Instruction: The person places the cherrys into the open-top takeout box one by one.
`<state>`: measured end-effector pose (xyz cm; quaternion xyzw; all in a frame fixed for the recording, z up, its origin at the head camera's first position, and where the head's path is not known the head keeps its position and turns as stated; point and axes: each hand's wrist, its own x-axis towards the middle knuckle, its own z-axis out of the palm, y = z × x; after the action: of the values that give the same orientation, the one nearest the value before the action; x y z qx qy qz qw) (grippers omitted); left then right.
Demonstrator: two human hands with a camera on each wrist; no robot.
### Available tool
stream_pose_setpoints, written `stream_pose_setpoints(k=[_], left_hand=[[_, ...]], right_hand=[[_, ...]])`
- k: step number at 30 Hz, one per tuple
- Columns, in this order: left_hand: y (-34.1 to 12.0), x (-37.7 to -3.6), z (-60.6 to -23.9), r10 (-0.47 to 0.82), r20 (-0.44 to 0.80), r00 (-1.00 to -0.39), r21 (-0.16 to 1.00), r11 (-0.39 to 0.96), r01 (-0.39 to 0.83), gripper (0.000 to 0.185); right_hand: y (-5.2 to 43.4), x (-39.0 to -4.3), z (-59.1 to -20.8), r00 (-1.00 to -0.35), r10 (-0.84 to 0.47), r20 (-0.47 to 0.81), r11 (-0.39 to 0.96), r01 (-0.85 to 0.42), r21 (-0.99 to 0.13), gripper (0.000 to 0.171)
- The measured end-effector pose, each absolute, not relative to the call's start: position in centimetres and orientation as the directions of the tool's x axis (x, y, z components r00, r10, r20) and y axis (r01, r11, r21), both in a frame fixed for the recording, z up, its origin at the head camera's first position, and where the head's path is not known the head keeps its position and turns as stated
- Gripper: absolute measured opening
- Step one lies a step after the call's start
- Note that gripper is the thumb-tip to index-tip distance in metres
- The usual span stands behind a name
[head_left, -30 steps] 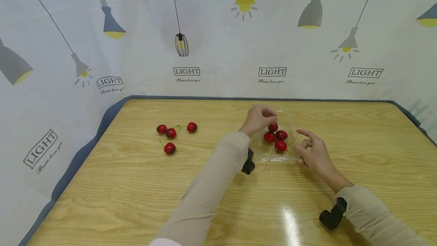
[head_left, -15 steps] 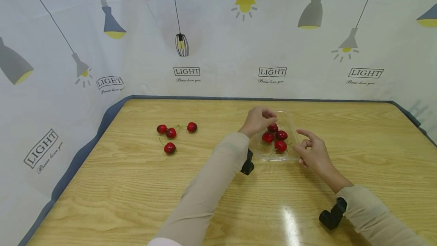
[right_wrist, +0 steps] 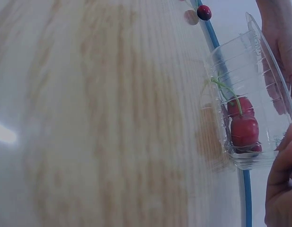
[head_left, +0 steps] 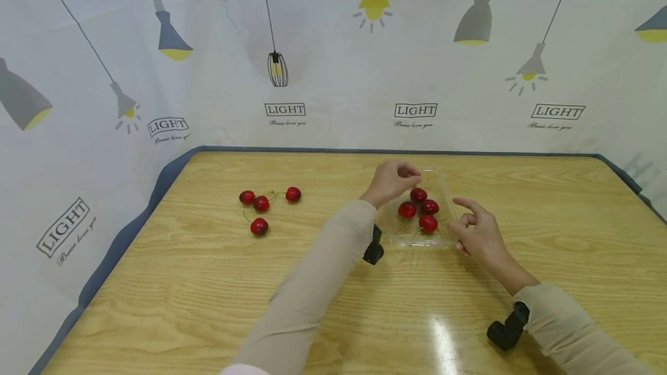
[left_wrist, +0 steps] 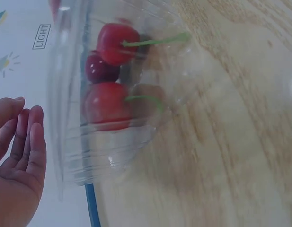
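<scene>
A clear plastic box stands on the table with several dark red cherries inside. My left hand is over its far left side, fingers bent loosely and nothing between them. Just below those fingertips lies one cherry. In the left wrist view the left hand shows beyond the box wall, thumb apart from the fingers. My right hand pinches the rim at the box's near right side, its index finger extended along it. Green stems show through the clear wall in the right wrist view.
More cherries with stems lie loose on the wooden table, left of the box. A pale cloth backdrop printed with lamps rises behind the table's far edge. Black wrist cameras sit on both sleeves.
My left hand has let go of a cherry in the box and pulled back slightly left. Another cherry in the box has shifted a little left. My right hand stays at the rim.
</scene>
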<state>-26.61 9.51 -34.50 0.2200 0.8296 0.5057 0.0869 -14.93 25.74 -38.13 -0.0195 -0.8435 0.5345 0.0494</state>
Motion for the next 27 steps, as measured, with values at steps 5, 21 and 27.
stream_pose_setpoints(k=[5, 21, 27], left_hand=[[8.6, -26.8, -33.8, 0.472, 0.110, -0.875, 0.859, 0.398, 0.323, 0.012], [3.1, -26.5, -33.1, 0.548, 0.160, -0.821, 0.822, 0.386, 0.418, 0.013], [-0.2, -25.8, -32.9, 0.553, 0.155, -0.819, 0.839, 0.364, 0.404, 0.014]], right_hand=[[25.6, -14.9, -38.1, -0.994, 0.081, 0.068, 0.435, -0.026, -0.900, 0.052], [25.7, -14.7, -38.0, -0.996, 0.074, 0.058, 0.434, -0.020, -0.901, 0.053], [25.7, -14.8, -38.0, -0.995, 0.074, 0.061, 0.441, -0.022, -0.897, 0.053]])
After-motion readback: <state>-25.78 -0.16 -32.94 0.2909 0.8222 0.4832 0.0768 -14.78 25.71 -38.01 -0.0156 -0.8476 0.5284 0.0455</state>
